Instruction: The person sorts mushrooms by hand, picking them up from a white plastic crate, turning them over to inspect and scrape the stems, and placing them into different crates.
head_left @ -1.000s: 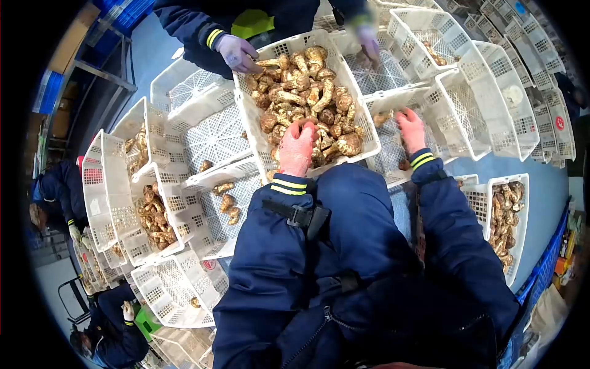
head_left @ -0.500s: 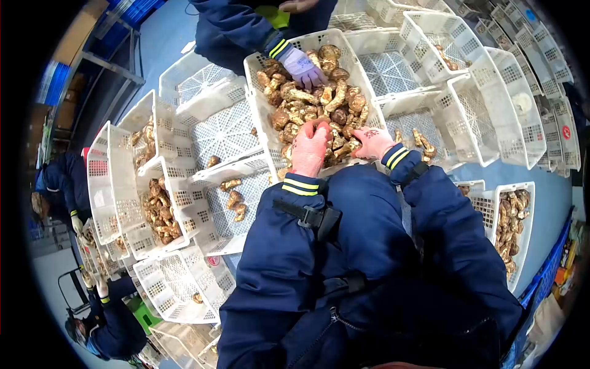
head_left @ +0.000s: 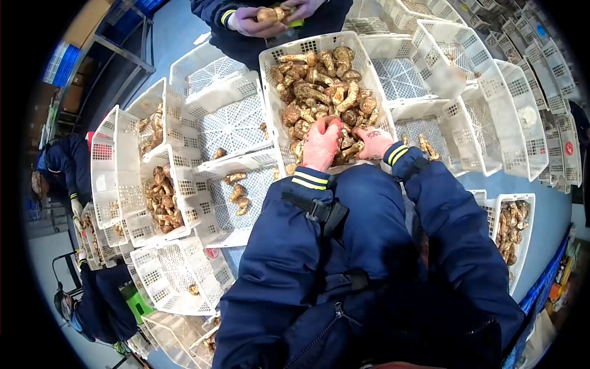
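Observation:
A white perforated crate (head_left: 268, 86) full of brown and cream mushrooms (head_left: 319, 92) sits right before my knees. My left hand (head_left: 322, 144), in a pink glove, reaches into the near part of the pile with its fingers curled round a mushroom that is mostly hidden. Beside it, my right hand (head_left: 375, 142), also pink-gloved, comes in from the right edge, fingertips closed on a mushroom (head_left: 351, 150) between the two hands. Across the crate, another person's purple-gloved hands (head_left: 255, 23) hold a mushroom (head_left: 271, 13) above the far rim.
Open white crates stand on both sides, such as one with a few mushrooms (head_left: 238, 195) at left and a fuller one (head_left: 161, 203) beyond it. Another filled crate (head_left: 513, 230) stands at right on the blue floor (head_left: 541, 206). Other people (head_left: 101, 295) work at far left.
The other person's hand has left the pile and now holds a mushroom with both hands over the far side. My hands remain low in the crate; the view has shifted slightly.

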A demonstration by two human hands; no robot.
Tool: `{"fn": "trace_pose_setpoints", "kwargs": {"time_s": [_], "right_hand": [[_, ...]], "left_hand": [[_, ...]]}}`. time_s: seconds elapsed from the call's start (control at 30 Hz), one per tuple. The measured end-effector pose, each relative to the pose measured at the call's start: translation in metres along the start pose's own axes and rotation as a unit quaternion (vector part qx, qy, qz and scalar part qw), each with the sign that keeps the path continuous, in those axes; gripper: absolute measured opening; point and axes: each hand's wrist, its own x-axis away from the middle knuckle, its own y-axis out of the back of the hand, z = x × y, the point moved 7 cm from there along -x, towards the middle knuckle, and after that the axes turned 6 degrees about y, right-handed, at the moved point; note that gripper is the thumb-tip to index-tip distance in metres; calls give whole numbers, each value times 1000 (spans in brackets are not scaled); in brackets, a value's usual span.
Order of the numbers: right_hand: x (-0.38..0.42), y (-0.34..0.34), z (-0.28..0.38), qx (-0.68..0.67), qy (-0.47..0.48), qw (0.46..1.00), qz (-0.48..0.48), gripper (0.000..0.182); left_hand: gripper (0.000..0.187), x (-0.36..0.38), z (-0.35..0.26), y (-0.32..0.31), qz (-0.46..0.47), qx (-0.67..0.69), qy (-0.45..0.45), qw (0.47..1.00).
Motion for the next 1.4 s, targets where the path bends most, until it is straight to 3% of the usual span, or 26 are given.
{"fn": "trace_pose_setpoints", "kwargs": {"time_s": [0.13,0.23,0.33,0.43,0.63,0.8,0.87,0.93,1.0,1.03,1.07,1.13,1.17,1.23,1.27,1.3,1.33,1.4], "right_hand": [[4,6,4,-13,-23,1000,10,74],[6,19,5,-35,22,997,-61,65],[6,19,1,-80,35,996,-2,67],[11,17,-3,-76,41,996,-4,74],[9,8,0,-33,16,999,18,76],[2,28,-15,-32,-23,997,-70,65],[14,38,-15,-77,6,996,-51,65],[22,49,-17,-84,2,994,-68,64],[30,57,-24,-147,8,985,-95,56],[33,60,-28,-170,28,977,-126,52],[41,66,-27,-222,3,971,-88,52],[56,79,-22,-310,2,949,-55,50],[52,77,-31,-311,0,949,-56,50],[48,93,-22,-198,222,943,-148,47],[67,109,-10,-292,84,947,-104,51],[75,118,2,-295,92,946,-99,52],[78,121,8,-298,100,945,-94,52],[74,122,19,-245,136,953,-114,57]], "left_hand": [[27,1,-3,1,2,19,-8,1000],[27,0,-4,6,-17,11,-15,1000],[27,3,-6,8,-36,-23,-20,999],[29,3,-8,3,-8,33,-13,999],[28,0,-5,4,-12,12,-15,1000],[27,-6,7,8,-11,-58,-4,998],[40,2,-1,2,-20,-193,0,981],[47,-8,10,1,-21,-338,-90,937],[55,-17,27,-3,18,-387,-75,919],[60,-2,4,-11,-9,-523,-133,842],[60,1,6,-11,-6,-524,-134,841],[64,12,-2,-18,-44,-625,-183,757],[65,14,-2,-20,-24,-631,-156,760],[64,20,-14,-27,-8,-631,-165,758],[63,22,-17,-31,4,-630,-174,757],[61,16,-11,-31,54,-619,-114,775],[61,15,-10,-32,57,-620,-115,774],[59,16,0,-33,98,-532,-61,839]]}}
